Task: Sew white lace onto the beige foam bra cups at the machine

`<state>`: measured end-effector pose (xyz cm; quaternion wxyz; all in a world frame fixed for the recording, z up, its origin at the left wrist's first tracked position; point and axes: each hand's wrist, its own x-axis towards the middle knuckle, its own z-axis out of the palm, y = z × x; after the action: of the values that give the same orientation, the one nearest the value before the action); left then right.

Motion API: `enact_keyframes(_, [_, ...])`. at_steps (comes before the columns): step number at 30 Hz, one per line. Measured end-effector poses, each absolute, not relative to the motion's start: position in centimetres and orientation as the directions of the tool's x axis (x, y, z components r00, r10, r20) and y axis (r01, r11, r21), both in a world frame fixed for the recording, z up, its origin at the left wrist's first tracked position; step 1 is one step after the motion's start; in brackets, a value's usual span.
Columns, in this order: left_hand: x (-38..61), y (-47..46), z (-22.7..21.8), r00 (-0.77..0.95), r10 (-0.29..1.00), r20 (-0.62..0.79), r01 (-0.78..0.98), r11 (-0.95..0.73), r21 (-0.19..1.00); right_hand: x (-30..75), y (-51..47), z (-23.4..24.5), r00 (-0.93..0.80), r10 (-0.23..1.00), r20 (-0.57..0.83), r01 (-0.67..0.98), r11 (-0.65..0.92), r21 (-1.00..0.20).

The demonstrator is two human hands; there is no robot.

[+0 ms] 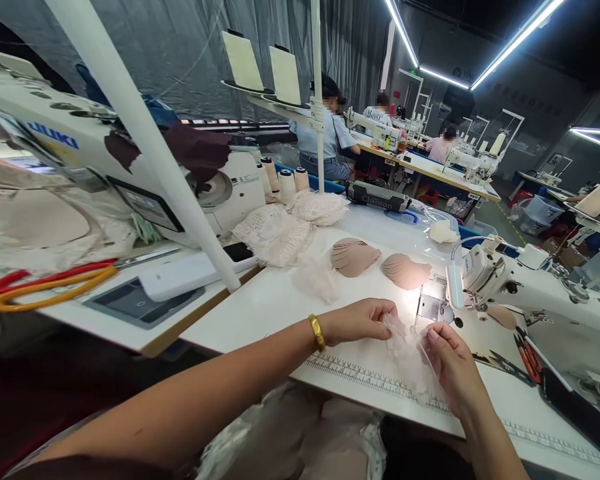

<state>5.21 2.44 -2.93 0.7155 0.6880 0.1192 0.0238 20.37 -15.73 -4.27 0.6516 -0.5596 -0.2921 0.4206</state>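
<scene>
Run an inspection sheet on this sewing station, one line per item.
Surface: white table, ruler strip along its near edge.
Work things: sheer lace piece, in front of the sewing machine.
Clutter: beige cup stacks, lace pile, thread cones, scissors on the left bench.
Hands: left hand and right hand both pinch the lace piece with their fingers; gold bangle on the left wrist.
Cables: nothing seen.
Surroundings: seated people at further machines behind; ceiling light strips.
</scene>
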Motion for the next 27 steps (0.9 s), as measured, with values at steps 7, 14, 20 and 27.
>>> enact_keyframes(7, [5.2,1.4,-1.7,0.955,0.278,-0.105,0.103,0.024,0.994,19.9,-16.6,-3.2,0.464,0.88,0.099,0.139,0.038,-0.99])
enact_keyframes(14, [4.3,1.6,-1.3,0.974,0.191,-0.124,0.12,0.028,0.992,19.4,-18.0,-2.0,0.521,0.841,0.149,0.085,0.123,-0.989])
enact_keyframes(20, [4.9,5.1,-0.3,0.909,0.41,0.071,0.049,-0.274,0.96,21.2,-15.8,-4.9,0.525,0.847,-0.086,-0.252,0.058,-0.966])
enact_keyframes(27, [4.7,16.2,0.1,0.625,0.745,0.234,0.513,-0.618,0.595,22.6,-14.1,-7.7,0.449,0.882,-0.146,-0.291,-0.01,-0.957])
